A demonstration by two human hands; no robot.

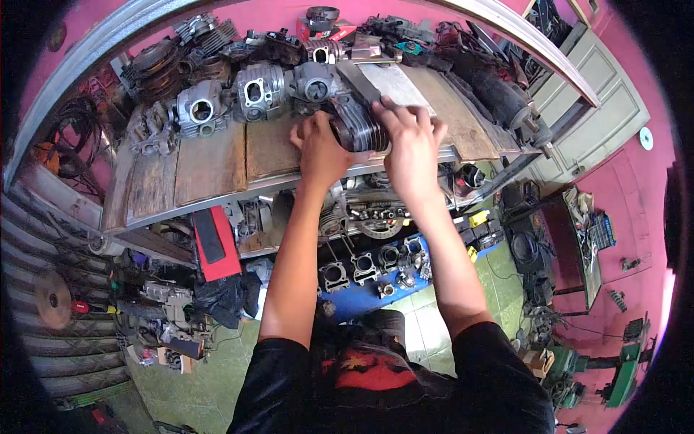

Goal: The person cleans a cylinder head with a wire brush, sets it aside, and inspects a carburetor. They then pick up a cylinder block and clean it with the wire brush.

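A dark, finned engine cylinder (356, 124) is on the wooden shelf, tilted, between my two hands. My left hand (323, 152) grips its left side with bent fingers. On the opposite side, my right hand (412, 148) is closed against the fins, thumb toward the front. My palms hide part of the cylinder's lower edge. Just left of it stand grey cylinder heads: one with a round port (316, 88), one with an oval opening (259, 92), and another farther left (202, 108). A flat light metal plate (395, 85) lies behind my right hand.
Wooden planks (210, 168) form the shelf top, edged by a metal rail. Piled engine parts (152, 69) line the back, with a large dark cylindrical part (499, 98) at right. Below, several cylinder blocks (363, 266) sit on a blue surface (347, 300). A red box (217, 246) protrudes at left.
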